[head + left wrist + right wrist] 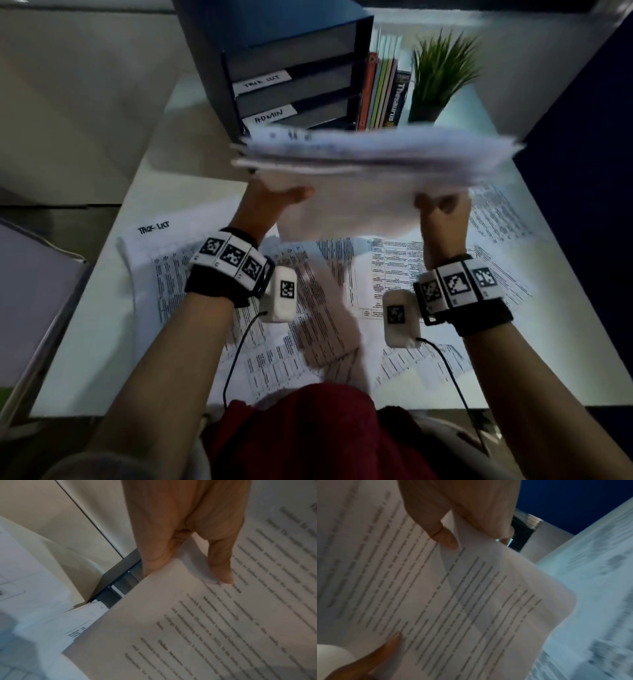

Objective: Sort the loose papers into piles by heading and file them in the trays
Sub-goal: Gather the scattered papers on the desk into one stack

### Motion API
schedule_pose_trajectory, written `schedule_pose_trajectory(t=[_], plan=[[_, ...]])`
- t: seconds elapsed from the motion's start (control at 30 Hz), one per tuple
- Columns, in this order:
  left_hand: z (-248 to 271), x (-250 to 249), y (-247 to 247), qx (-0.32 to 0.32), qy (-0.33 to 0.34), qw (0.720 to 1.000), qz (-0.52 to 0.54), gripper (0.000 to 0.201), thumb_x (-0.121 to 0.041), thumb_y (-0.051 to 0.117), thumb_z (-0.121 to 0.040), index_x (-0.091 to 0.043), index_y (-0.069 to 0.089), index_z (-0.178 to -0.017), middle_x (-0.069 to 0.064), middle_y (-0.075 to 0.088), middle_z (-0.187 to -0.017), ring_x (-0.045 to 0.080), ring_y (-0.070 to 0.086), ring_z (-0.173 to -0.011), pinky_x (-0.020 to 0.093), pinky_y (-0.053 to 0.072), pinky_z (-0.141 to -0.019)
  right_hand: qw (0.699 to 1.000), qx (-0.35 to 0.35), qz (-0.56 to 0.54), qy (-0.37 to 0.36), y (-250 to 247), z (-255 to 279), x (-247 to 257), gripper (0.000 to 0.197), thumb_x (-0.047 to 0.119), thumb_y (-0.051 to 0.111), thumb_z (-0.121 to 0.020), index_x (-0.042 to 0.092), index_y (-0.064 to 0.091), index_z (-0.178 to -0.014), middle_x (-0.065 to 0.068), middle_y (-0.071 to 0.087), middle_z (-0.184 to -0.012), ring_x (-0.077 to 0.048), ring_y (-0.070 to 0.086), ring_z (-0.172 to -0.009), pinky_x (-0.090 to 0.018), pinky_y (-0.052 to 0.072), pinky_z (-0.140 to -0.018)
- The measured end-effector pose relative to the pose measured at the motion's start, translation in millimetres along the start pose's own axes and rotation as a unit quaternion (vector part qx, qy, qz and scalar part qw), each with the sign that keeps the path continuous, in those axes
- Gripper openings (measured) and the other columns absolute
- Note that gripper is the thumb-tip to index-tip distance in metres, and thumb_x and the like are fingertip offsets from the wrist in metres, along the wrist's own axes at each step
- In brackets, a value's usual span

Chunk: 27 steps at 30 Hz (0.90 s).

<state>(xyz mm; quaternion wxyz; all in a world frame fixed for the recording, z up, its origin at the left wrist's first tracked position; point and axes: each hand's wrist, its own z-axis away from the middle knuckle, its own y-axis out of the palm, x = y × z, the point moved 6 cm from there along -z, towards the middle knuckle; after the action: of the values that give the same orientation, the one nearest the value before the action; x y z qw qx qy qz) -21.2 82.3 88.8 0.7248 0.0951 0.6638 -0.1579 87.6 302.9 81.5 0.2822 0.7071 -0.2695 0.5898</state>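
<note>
A thick stack of printed papers [370, 164] hangs in the air above the desk, blurred, just in front of the dark blue tray unit [284, 61]. My left hand [291, 198] grips its near left edge, and the left wrist view shows the thumb [221, 563] lying on the top sheet [188, 628]. My right hand [435, 205] pinches the near right edge, with the thumb [443, 536] on the text page [453, 595]. Tray labels read TASK LIST [262, 82] and ADMIN [269, 117]. Loose table printouts [308, 308] cover the desk below; one [154, 228] is headed TASK LIST.
Upright books [380, 92] and a small potted plant [442, 68] stand right of the tray unit. A dark blue partition [582, 137] closes the right side. The white desk [102, 325] ends at a left edge beside a grey surface [30, 291].
</note>
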Motion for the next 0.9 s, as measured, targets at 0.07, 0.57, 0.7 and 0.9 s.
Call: schedule_pose_trajectory(t=[0.07, 0.57, 0.7, 0.9], plan=[[-2, -10, -4, -0.021, 0.023, 0.999, 0.021, 0.033, 0.003, 0.069, -0.074, 0.01, 0.059, -0.105, 0.005, 0.063, -0.081, -0.007, 0.062, -0.059, 0.008, 0.049, -0.063, 0.998, -0.012, -0.038, -0.045, 3, -1, 17, 0.035, -0.005, 0.048, -0.063, 0.022, 0.047, -0.085, 0.008, 0.056, -0.079, -0.001, 0.052, -0.071, -0.018, 0.045, -0.067], [-4, -18, -66, -0.141, 0.086, 0.981, 0.104, 0.024, -0.006, 0.064, -0.081, -0.018, 0.06, -0.101, -0.012, 0.07, -0.09, 0.017, 0.064, -0.097, 0.034, 0.05, -0.093, 0.99, 0.024, 0.121, -0.067, 44, 24, 6, 0.018, 0.006, 0.052, -0.08, 0.022, 0.044, -0.08, 0.014, 0.045, -0.073, 0.008, 0.045, -0.064, -0.008, 0.036, -0.063], [-9, 1, -141, -0.31, 0.037, 0.947, 0.077, 0.038, -0.008, 0.061, -0.084, 0.001, 0.053, -0.119, 0.015, 0.057, -0.124, 0.03, 0.053, -0.12, 0.039, 0.043, -0.102, 0.953, 0.165, 0.249, -0.053, 98, 53, -12, 0.016, 0.002, 0.054, -0.085, 0.011, 0.041, -0.084, 0.008, 0.04, -0.065, -0.008, 0.039, -0.06, -0.009, 0.032, -0.054], [32, 85, -207, -0.381, -0.194, 0.893, -0.141, 0.04, -0.012, 0.038, -0.095, 0.0, 0.043, -0.133, 0.018, 0.045, -0.138, 0.033, 0.042, -0.128, 0.038, 0.034, -0.104, 0.86, 0.35, 0.37, 0.037, 151, 112, -74, 0.013, 0.004, 0.054, -0.084, 0.005, 0.053, -0.096, -0.019, 0.066, -0.096, -0.033, 0.06, -0.091, -0.033, 0.043, -0.071]])
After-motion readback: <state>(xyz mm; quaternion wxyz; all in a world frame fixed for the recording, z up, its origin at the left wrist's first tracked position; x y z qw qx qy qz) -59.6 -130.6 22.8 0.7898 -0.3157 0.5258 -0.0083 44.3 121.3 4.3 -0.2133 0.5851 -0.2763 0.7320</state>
